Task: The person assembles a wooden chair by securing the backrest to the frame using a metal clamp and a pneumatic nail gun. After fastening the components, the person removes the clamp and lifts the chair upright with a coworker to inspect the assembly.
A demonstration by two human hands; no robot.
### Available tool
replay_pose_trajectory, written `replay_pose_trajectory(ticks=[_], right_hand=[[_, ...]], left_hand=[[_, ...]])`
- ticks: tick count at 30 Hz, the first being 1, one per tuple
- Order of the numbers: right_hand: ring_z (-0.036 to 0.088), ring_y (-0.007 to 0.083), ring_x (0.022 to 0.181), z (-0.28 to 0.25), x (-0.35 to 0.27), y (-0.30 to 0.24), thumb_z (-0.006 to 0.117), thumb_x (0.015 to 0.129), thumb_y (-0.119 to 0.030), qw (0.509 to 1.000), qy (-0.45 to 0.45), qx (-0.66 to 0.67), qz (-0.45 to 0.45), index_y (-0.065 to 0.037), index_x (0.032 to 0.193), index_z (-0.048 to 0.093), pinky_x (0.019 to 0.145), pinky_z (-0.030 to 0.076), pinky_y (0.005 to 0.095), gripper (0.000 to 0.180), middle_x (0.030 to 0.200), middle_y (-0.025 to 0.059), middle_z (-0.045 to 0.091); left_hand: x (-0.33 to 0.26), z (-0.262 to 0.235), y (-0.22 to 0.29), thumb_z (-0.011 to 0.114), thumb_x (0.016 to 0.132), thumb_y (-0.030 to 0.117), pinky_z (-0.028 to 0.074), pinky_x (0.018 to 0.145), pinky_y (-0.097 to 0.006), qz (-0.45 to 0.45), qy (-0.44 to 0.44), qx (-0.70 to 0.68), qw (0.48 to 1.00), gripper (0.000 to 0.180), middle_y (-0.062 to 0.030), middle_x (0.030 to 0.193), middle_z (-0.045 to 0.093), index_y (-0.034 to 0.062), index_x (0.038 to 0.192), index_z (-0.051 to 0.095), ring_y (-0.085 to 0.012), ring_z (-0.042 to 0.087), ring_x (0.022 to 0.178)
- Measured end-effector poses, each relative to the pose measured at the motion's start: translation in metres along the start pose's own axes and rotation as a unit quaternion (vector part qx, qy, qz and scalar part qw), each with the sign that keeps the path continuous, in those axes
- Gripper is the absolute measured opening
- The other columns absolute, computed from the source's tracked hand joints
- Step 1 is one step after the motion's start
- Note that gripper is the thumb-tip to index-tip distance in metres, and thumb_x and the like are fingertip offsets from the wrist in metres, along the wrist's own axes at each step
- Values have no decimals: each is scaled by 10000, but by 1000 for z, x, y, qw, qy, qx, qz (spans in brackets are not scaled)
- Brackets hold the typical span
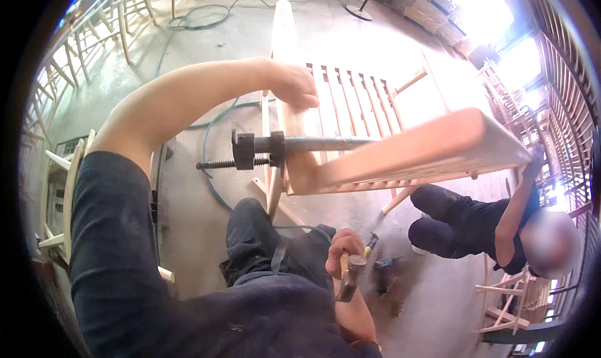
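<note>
Over on the far left, pale wooden chair frames (122, 35) crowd the upper corner, and here's a green hose (199, 127) looping across the floor. Now the dark metal bar clamp (277, 148), its threaded screw pointing left, its bar running in against the work. Just above it, the left hand (297, 86): bent wrist, fingers curled down at the wooden rail, though whether they close around it I can't tell. And there's the slatted wooden seat frame (407, 151), tilted in front of the person, its broad near rail sweeping up to the right. Below it, the right hand (345, 245), fingers wrapped firmly round a hammer (355, 271), dark head uppermost in view! Right of that, a teal power drill (387, 263) on the floor. Far right, a co-worker (466, 226) in dark clothes, one hand (533, 163) at the frame's far end.
</note>
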State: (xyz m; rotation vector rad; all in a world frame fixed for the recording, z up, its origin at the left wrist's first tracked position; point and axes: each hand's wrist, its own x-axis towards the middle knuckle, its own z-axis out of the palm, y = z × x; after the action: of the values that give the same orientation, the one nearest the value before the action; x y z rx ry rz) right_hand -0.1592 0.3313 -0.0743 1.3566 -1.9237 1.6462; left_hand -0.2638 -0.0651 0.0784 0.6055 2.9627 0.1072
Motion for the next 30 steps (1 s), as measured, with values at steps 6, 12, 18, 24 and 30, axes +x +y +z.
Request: replay_pose_trajectory(ticks=[6, 12, 18, 24, 30], right_hand=[[520, 236, 517, 22, 35, -5, 624, 907, -107, 1000, 7, 8, -10, -78, 670, 474, 487, 396, 350, 282, 607, 61, 517], [536, 202, 566, 43, 40, -2, 550, 905, -44, 998, 35, -11, -43, -52, 687, 420, 537, 454, 332, 254, 641, 84, 550], [540, 219, 577, 55, 38, 14, 563, 918, -82, 999, 28, -24, -34, -43, 692, 439, 553, 456, 339, 261, 646, 95, 554], [545, 235, 589, 55, 36, 17, 575, 932, -121, 999, 30, -29, -33, -33, 697, 458, 569, 457, 345, 277, 651, 105, 557], [549, 251, 600, 55, 39, 17, 588, 946, -159, 998, 24, -45, -28, -24, 701, 477, 586, 459, 352, 300, 656, 115, 561]], left_hand=[[7, 20, 6, 510, 830, 247, 458, 976, -470, -39, 135, -54, 989, 347, -219, 767, 648, 0, 636, 655, -368, 613, 850], [1, 27, 2, 533, 762, 237, 483, 930, -453, -48, 208, -74, 974, 302, -215, 737, 635, 17, 578, 629, -383, 607, 807], [0, 27, 4, 558, 714, 256, 493, 908, -455, -62, 234, -90, 966, 291, -203, 702, 621, 15, 561, 616, -380, 609, 787], [-3, 26, 5, 562, 701, 253, 499, 919, -447, -83, 239, -92, 963, 281, -191, 679, 617, 19, 553, 607, -367, 611, 771], [4, 39, 4, 562, 701, 242, 501, 941, -433, -70, 277, -89, 954, 271, -186, 665, 617, 31, 534, 593, -353, 611, 747]])
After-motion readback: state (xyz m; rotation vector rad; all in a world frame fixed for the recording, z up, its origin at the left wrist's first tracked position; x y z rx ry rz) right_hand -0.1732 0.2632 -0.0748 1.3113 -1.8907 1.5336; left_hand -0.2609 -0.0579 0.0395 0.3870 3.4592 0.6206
